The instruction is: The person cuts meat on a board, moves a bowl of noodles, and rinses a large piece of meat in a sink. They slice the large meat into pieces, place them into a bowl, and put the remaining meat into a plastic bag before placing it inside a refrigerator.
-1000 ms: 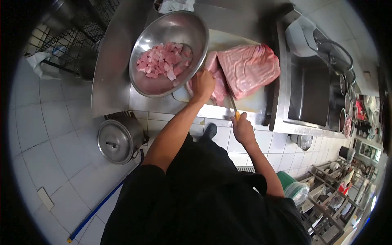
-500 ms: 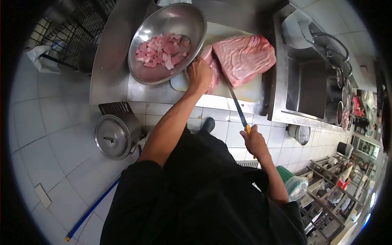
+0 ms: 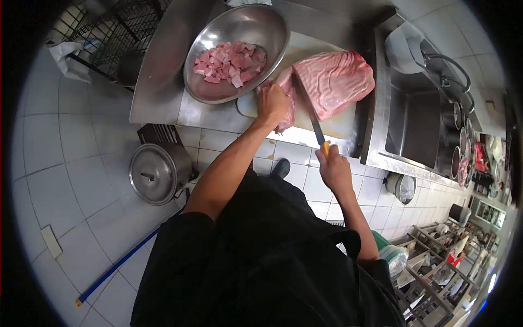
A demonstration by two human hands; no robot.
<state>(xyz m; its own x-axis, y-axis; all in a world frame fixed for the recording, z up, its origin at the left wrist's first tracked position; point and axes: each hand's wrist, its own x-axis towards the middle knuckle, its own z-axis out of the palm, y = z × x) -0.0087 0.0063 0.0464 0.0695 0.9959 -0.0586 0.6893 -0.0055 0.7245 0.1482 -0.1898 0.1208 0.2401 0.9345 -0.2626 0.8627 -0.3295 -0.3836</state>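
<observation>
A large slab of raw meat [image 3: 336, 83] lies on a pale cutting board [image 3: 344, 121]. The long blade of a knife [image 3: 310, 106] runs along the slab's left side, between it and a narrower strip of meat [image 3: 289, 111]. My right hand [image 3: 334, 169] is closed round the knife's yellow handle. My left hand [image 3: 274, 103] grips the strip from above, its fingertips partly hidden. Just left of that hand, a steel bowl [image 3: 199, 94] overlaps the board and holds several pink meat chunks [image 3: 231, 61].
To the right is a steel sink [image 3: 411, 120] with a tap hose [image 3: 455, 62]. A lidded pot [image 3: 155, 174] stands on the tiled floor by the counter. A blue pole [image 3: 122, 261] lies lower left; a bucket [image 3: 402, 187] sits below the sink.
The knife and my right hand have moved up towards the counter, the blade reaching further along the slab. The whole view has shifted slightly, and the strip's lower end now hangs lower.
</observation>
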